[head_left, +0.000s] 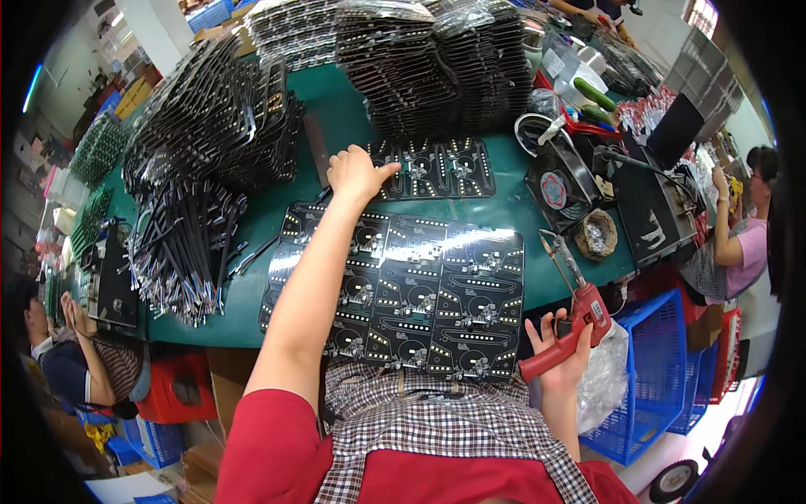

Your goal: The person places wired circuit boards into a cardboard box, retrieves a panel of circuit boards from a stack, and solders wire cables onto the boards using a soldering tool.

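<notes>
Workroom: around you are other work places, with a co-worker in a pink top (739, 248) off to your right and another co-worker (74, 361) off to your left.
Green table (544, 284): a tall stack of boards (210, 113) stands at its left, with a bundle of black wires (186, 244) in front; more stacked boards (432, 71) rise along the back.
Lower boards (449, 294): they lie flat before you, reaching the table's near edge, partly under your left forearm.
Upper board (432, 170): it lies flat beyond them, at your left hand.
Left hand (354, 176): your fingers are bent together, the thumb stretched right over the upper board; whether you pinch its edge, I cannot tell.
Right hand (564, 370): your fingers and thumb hold the handle of the red soldering gun (590, 315), its tip raised, apart from the lower boards, near the round brown pot (595, 235).
Step at the boards: you seem to be setting or steadying the upper board, with the gun held aside.
Next move: I judge it calls for keeping that board flat and the tip clear of your left arm.
</notes>
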Action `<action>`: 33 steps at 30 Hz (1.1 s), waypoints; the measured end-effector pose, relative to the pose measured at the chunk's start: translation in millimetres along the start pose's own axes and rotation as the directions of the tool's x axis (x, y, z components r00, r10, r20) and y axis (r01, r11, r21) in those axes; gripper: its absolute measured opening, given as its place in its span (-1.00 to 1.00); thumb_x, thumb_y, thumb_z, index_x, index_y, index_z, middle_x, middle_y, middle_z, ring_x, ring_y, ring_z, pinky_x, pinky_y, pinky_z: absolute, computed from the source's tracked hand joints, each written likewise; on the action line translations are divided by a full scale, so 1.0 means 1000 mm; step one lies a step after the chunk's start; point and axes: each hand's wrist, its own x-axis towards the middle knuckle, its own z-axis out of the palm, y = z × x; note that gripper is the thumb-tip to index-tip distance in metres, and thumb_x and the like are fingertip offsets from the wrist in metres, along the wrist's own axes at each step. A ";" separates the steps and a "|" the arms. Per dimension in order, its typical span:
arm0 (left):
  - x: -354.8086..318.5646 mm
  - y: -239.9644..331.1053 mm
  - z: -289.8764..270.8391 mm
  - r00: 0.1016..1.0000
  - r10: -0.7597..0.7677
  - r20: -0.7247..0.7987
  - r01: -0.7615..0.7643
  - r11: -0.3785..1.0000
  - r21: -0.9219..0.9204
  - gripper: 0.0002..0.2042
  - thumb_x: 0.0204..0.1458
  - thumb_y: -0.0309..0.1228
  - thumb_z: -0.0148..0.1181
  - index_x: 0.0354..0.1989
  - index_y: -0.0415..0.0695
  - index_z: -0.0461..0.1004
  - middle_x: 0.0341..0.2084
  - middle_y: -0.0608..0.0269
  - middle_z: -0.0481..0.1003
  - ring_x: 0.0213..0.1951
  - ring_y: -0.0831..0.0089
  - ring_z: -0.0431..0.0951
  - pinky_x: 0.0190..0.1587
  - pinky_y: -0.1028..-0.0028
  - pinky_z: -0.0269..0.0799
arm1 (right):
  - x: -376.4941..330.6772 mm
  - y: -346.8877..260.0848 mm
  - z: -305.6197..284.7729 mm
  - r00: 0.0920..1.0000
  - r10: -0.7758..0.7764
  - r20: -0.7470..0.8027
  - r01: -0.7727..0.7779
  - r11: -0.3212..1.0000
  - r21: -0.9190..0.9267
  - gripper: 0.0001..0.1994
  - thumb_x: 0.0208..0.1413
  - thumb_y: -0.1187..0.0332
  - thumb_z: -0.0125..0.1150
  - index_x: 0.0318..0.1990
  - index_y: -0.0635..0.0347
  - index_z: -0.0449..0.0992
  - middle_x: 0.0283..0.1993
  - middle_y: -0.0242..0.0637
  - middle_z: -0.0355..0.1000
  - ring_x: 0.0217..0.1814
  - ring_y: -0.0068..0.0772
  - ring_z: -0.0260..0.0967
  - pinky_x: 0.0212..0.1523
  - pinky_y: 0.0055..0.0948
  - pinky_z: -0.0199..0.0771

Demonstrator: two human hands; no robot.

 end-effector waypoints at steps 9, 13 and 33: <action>0.034 0.018 0.012 0.981 -0.159 0.114 0.169 0.982 -0.083 -0.16 -0.37 0.13 0.35 -0.03 -0.34 0.29 0.00 -0.08 0.30 0.07 0.08 0.31 0.05 0.25 0.30 | 0.004 -0.007 -0.009 0.999 -0.032 -0.025 0.031 0.999 -0.019 -0.56 0.15 0.02 -0.02 0.08 0.03 0.22 -0.06 -0.28 0.34 -0.01 -0.25 0.29 0.17 0.10 0.11; 0.065 0.004 0.012 0.990 -0.002 0.144 0.014 0.997 -0.082 -0.04 -0.43 0.19 0.33 0.09 -0.31 0.22 0.08 -0.21 0.18 0.14 -0.07 0.17 0.13 0.16 0.19 | 0.002 -0.009 -0.012 0.999 -0.018 -0.028 0.018 1.000 0.007 -0.55 0.14 0.01 -0.01 0.08 0.06 0.22 -0.07 -0.28 0.34 -0.05 -0.28 0.30 0.13 0.04 0.17; 0.081 -0.005 0.024 0.962 0.234 0.142 -0.176 0.926 -0.333 -0.24 -0.54 0.03 0.48 -0.25 -0.35 0.36 -0.26 -0.08 0.42 -0.16 0.12 0.43 -0.09 0.32 0.34 | 0.009 -0.011 -0.007 0.998 -0.027 -0.063 0.026 1.000 -0.015 -0.54 0.14 0.02 -0.02 0.05 0.15 0.24 -0.07 -0.28 0.34 -0.14 -0.34 0.32 -0.02 -0.13 0.32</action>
